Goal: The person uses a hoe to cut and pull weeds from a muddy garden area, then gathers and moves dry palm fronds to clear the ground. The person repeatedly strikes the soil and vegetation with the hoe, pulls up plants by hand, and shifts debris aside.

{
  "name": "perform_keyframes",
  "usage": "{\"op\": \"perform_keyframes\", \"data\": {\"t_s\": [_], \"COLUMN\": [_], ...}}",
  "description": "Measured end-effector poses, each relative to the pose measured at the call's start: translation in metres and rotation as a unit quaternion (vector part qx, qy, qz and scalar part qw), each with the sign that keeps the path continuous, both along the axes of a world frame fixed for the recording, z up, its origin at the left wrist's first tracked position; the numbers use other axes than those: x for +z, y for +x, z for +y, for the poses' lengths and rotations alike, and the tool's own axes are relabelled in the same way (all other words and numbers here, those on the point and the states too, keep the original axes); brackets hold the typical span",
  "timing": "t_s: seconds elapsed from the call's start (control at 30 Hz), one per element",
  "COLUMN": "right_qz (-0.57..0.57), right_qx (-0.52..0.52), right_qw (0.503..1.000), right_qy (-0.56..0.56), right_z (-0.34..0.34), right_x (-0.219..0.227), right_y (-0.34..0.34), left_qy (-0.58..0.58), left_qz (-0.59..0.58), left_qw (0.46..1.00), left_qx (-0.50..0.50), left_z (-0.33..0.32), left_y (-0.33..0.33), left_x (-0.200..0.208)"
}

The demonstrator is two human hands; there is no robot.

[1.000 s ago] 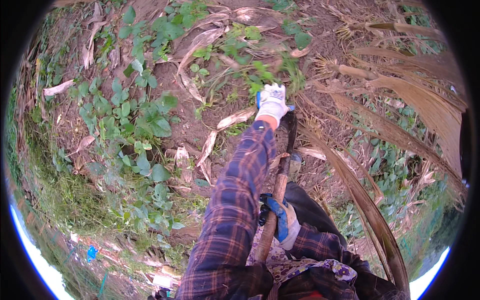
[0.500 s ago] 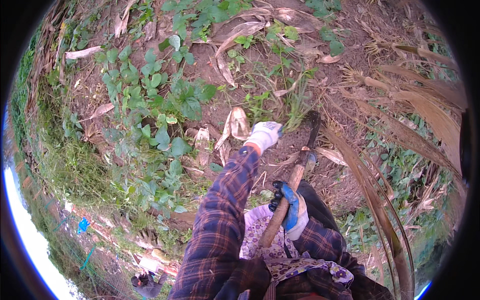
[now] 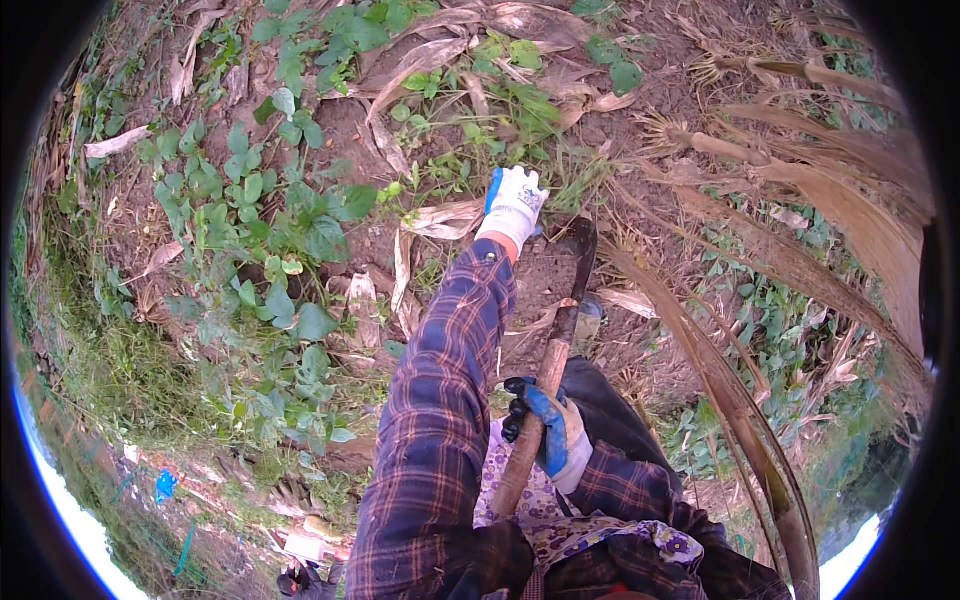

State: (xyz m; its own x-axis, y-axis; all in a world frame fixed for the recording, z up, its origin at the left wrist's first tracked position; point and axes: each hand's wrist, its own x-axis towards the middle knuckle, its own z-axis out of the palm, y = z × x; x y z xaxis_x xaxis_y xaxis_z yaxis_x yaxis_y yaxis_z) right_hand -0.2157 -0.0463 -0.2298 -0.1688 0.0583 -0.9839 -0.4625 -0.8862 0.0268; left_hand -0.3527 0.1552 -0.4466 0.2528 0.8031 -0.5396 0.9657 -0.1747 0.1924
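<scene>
R hand point(image 3: 558, 430) at 5 o'clock has fingers wrapped round a wooden handle point(image 3: 551, 367) w/ dark curved blade point(image 3: 584, 245) at 2, & L hand point(image 3: 516, 203) at approx 1 is nr weeds point(image 3: 482, 152) at 12, can't tell if fingers pinch.

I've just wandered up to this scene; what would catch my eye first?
Probably the white-and-blue gloved left hand, stretched out toward the green weeds above the middle of the view. Lower down, the gloved right hand grips a wooden-handled sickle with a dark, curved blade. Along the right side, big dry brown leaves fan out.
</scene>
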Motion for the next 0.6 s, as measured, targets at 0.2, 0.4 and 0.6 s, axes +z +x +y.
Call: {"op": "perform_keyframes", "data": {"t_s": [0.2,0.4,0.6], "right_qz": [0.046,0.025,-0.061], "right_qx": [0.016,0.028,0.130], "right_qw": [0.998,0.996,0.977], "right_qy": [0.029,0.082,0.155], "right_z": [0.000,0.011,0.008], "right_x": [-0.005,0.006,0.016], "right_y": [0.016,0.004,-0.013], "left_qy": [-0.052,-0.038,-0.096], "left_qz": [-0.018,-0.071,-0.050], "left_qw": [0.992,0.997,0.994], "left_qx": [-0.116,0.006,0.030], "left_z": [-0.029,-0.057,-0.118], "left_y": [0.025,0.019,-0.059], "left_x": [-0.020,0.019,0.075]}}
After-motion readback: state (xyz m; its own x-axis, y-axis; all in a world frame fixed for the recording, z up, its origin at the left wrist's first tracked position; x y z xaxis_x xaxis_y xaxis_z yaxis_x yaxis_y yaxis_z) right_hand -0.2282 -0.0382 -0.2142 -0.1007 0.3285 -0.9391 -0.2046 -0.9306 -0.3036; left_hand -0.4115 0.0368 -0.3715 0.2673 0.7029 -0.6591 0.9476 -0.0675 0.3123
